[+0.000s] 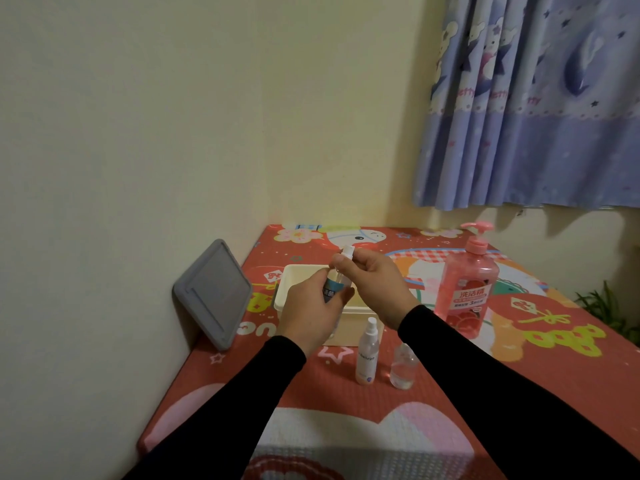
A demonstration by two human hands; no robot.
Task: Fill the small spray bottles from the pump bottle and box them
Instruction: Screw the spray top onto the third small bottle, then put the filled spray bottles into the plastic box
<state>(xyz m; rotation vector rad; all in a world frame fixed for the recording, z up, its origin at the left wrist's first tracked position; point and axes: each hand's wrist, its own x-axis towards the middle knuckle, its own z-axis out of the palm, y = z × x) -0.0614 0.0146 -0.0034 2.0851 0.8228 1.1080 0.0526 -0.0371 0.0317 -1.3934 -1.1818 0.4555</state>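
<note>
My left hand (311,313) grips the body of a small spray bottle (333,284) with a blue label, held above the cream box (294,275). My right hand (374,285) pinches the bottle's white spray cap (347,252) at the top. A white spray bottle (367,356) stands upright in front of the box. Next to it on the right stands a small clear bottle (403,370). The large pink pump bottle (467,285) stands at the right of the table.
A grey tablet-like panel (213,292) leans against the wall at the left. The table carries a red cartoon mat (311,393). A blue curtain (536,116) hangs at the upper right, and a green plant (609,306) shows past the right edge.
</note>
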